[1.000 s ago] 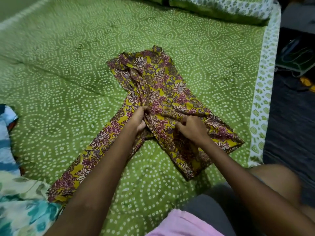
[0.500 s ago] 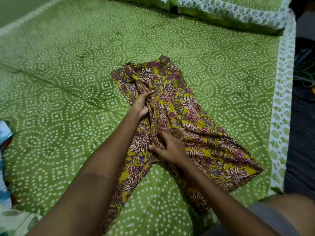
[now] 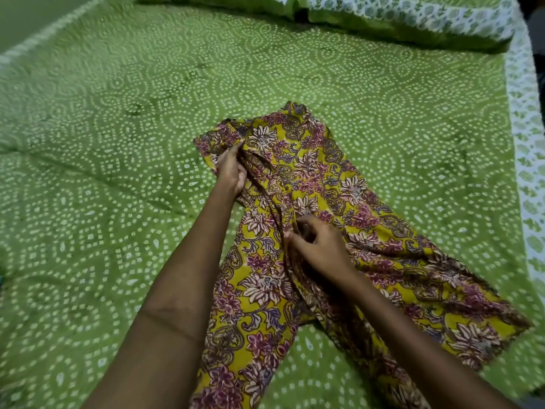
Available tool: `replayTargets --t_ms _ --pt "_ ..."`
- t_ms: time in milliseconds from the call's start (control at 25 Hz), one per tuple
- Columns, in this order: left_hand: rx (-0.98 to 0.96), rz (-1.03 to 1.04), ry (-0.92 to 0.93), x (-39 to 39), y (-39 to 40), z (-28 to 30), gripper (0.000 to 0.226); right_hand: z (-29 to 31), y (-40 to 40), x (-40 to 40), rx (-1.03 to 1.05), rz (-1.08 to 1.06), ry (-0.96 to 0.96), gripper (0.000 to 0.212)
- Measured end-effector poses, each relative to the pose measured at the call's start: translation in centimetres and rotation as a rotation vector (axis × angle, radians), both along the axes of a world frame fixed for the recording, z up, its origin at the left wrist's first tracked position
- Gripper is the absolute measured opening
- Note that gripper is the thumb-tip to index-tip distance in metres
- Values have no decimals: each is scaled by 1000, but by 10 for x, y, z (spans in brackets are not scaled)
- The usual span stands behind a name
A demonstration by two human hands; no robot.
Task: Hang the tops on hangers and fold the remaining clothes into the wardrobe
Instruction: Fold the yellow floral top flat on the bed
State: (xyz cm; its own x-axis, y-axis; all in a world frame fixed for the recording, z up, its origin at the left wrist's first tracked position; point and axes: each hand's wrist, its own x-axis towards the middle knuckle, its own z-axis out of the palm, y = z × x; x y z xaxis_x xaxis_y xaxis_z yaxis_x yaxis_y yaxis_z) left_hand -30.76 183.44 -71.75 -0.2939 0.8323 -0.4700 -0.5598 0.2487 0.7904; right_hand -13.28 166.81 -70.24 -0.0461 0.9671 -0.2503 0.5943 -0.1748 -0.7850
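Head view: the floral trousers (image 3: 339, 208) lay spread on the green bedspread (image 3: 118, 143), near its right edge. The left hand (image 3: 231, 169) gripped the trousers' upper left part, fingers curled on cloth. The right hand (image 3: 318, 246) pinched a fold at the trousers' centre.

Green dotted bed (image 3: 118, 143), floral garment (image 3: 339, 202), pillows (image 3: 413, 22)

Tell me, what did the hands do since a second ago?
The left hand slid up the trousers from the middle towards the top edge, gripping cloth there. The right hand moved in to the centre fold and pinches it. The trousers still lie spread on the green sheet.
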Motion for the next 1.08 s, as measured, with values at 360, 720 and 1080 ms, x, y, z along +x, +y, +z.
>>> replayTargets --t_ms 360,720,1080 --pt "21 2 116 -17 29 -14 32 -11 152 -76 33 63 59 49" --pt "13 -64 17 -38 45 -34 29 -3 238 -13 409 -125 -107 21" --pt "49 -143 81 -36 44 -29 36 -1 293 -50 161 490 -136 68"
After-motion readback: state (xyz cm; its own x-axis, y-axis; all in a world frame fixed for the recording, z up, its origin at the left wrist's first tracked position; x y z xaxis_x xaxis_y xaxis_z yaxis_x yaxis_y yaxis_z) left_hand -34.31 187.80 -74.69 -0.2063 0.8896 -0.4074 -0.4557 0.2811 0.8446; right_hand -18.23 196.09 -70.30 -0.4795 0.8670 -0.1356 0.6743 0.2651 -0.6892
